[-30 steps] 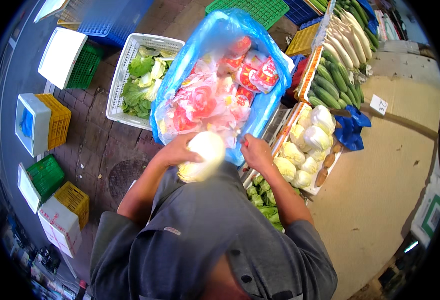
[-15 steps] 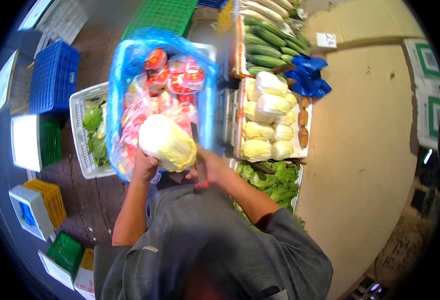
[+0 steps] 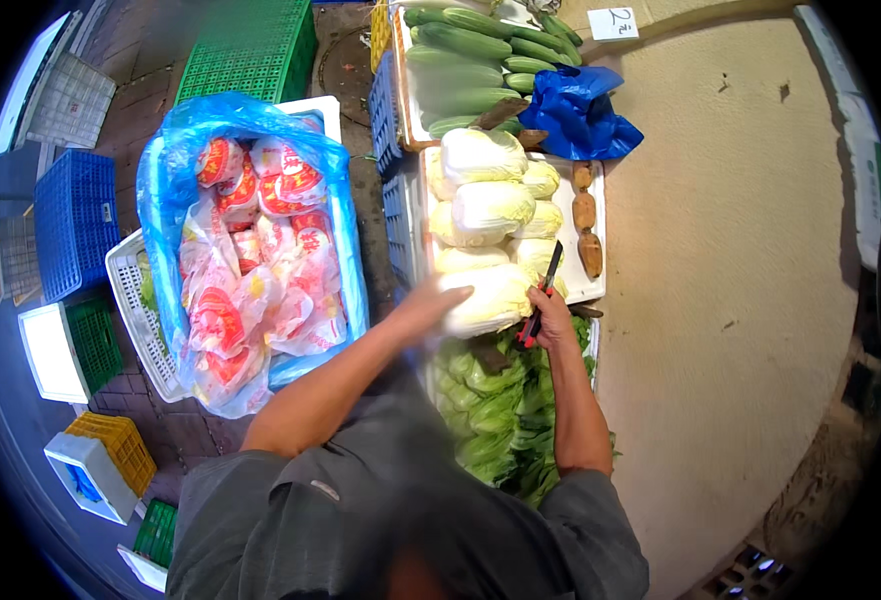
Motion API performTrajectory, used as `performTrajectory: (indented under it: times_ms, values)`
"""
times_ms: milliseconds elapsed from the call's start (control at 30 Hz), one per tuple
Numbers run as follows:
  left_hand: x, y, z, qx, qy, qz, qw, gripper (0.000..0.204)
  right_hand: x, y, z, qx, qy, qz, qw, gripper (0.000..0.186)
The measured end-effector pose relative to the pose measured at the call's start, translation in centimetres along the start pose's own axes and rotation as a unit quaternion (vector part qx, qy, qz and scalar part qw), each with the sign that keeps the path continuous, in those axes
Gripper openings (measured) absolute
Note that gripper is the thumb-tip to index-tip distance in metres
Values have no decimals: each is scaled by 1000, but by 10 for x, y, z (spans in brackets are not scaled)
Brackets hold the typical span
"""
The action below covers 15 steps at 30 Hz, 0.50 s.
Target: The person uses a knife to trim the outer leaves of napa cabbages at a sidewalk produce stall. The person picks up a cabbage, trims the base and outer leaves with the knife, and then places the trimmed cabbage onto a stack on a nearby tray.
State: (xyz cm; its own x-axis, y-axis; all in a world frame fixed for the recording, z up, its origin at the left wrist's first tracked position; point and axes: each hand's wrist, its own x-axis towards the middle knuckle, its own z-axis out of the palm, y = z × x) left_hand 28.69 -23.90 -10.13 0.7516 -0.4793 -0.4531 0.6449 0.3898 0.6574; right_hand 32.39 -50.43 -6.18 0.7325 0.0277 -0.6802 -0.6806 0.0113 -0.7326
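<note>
A pale napa cabbage (image 3: 488, 300) lies at the near end of a white foam box (image 3: 592, 280), against other napa cabbages (image 3: 492, 212) stacked there. My left hand (image 3: 422, 312), slightly blurred, grips its left end with the fingertips on top; the lower fingers are hidden. My right hand (image 3: 554, 318) is closed round the red and black handle of a knife (image 3: 530, 328), by the cabbage's right end. The knife's dark blade points away from me, over the cabbages behind.
To the left stands a blue-lined crate (image 3: 358, 290) of wrapped produce (image 3: 260, 250). Leafy lettuce (image 3: 490, 410) sits just below the cabbages. Beyond them are green cucumbers (image 3: 460, 70), a blue plastic bag (image 3: 585, 112) and brown roots (image 3: 585, 212). A beige tabletop (image 3: 710, 300) extends right.
Both hands have moved right, from over the blue-lined crate to the foam box. The napa cabbage has come down among the others. The knife is still in my right hand.
</note>
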Motion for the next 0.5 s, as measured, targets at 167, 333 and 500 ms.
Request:
performTrajectory:
  times_ms: [167, 333, 500]
  values:
    - [60, -4, 12, 75, 97, 2, 992, 74, 49, 4, -23, 98, 23, -23, 995, 20]
    - [86, -18, 2, 127, 221, -19, 967, 77, 90, 23, -24, 34, 68, 4, 997, 23]
    - [72, 9, 14, 165, 242, -2, 956, 79, 80, 20, -12, 38, 96, -47, 994, 29]
